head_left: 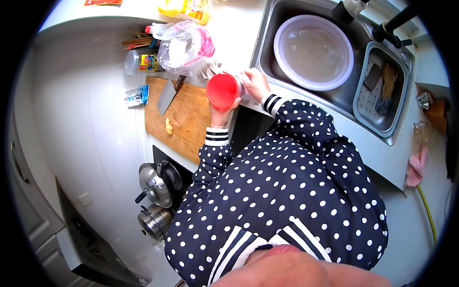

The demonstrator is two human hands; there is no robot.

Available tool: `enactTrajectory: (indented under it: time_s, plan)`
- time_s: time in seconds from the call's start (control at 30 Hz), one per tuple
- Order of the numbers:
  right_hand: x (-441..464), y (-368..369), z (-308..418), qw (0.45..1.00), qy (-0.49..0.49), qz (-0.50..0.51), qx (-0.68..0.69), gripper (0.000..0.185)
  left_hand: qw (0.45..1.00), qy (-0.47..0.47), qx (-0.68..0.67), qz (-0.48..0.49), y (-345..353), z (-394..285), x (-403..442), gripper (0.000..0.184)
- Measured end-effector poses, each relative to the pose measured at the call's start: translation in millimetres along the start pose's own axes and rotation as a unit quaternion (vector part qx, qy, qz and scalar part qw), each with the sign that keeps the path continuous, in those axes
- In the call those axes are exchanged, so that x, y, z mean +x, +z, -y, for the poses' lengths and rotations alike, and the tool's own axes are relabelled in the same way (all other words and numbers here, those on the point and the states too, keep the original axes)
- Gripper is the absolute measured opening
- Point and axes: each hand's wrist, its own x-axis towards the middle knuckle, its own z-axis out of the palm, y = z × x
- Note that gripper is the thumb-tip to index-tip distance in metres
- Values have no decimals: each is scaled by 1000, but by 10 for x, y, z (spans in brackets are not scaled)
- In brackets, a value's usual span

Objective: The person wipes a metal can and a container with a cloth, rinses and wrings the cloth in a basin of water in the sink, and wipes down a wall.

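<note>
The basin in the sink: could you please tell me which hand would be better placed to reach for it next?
Probably the right hand. It is nearer the basin, on the same side, while the left hand supports the red container from farther away.

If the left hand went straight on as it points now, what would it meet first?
Most likely the red container, which the left hand already holds; depth beyond it is hard to judge from this view.
</note>
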Motion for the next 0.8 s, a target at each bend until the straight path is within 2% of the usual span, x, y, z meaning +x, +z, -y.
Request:
enactTrajectory:
  time_s: [0.03, 0.07, 0.13, 0.17, 0.2, 0.27, 0.3, 0.37, 0.43, 0.47, 0.53, 0.57, 0.6, 0.67, 0.7, 0.73, 0.8]
  plan:
    - [33, 68, -291, 994, 87, 61, 17, 22, 999, 22, 29, 6, -33, 58, 41, 79]
    - [19, -35, -253, 979, 182, 78, 51, 22, 997, 38, 63, 15, -93, 64, 34, 80]
    - [66, -71, -370, 984, 146, 97, -17, 23, 995, 77, 63, 31, -123, -13, 109, 80]
    - [91, -6, -418, 991, 109, 77, 18, 23, 993, 92, 61, 39, -123, -20, 130, 80]
    - [132, -143, -63, 983, 131, 115, 61, 23, 996, 60, 38, 61, -159, 19, 117, 84]
    - [46, -30, 127, 992, 12, 29, 120, 23, 994, -2, -6, 106, -248, 136, 180, 90]
    - [34, 82, -44, 990, 41, 25, 132, 21, 994, 8, -10, 112, -293, 200, 209, 93]
    - [78, 47, -454, 988, 116, 98, 25, 20, 992, 11, 7, 129, -307, 106, 249, 94]
    - [123, -170, -421, 967, 177, 177, -40, 20, 990, -3, 15, 139, -305, -70, 259, 95]
    - [131, -73, -553, 979, 152, 139, 2, 19, 989, -14, 16, 145, -306, -69, 313, 95]
    - [170, -187, -35, 986, 117, 102, 63, 18, 986, -56, 17, 158, -367, -40, 266, 96]
    - [126, -20, -70, 987, 59, 41, 147, 18, 988, -67, 26, 137, -337, -80, 210, 97]
    - [50, -36, 68, 995, -22, 23, 95, 18, 990, -54, 5, 131, -310, -83, 204, 97]
    - [-13, 35, -224, 998, 33, 44, -37, 20, 992, -22, -39, 117, -251, -99, 192, 96]
    - [-4, -55, -340, 988, 69, 112, -84, 20, 992, -25, -35, 116, -231, -132, 194, 95]
    - [11, -96, -456, 984, 97, 131, -77, 21, 992, -31, -28, 117, -239, -182, 179, 94]
    - [56, -161, -476, 986, 127, 98, -50, 18, 992, -47, -20, 111, -251, -210, 185, 94]
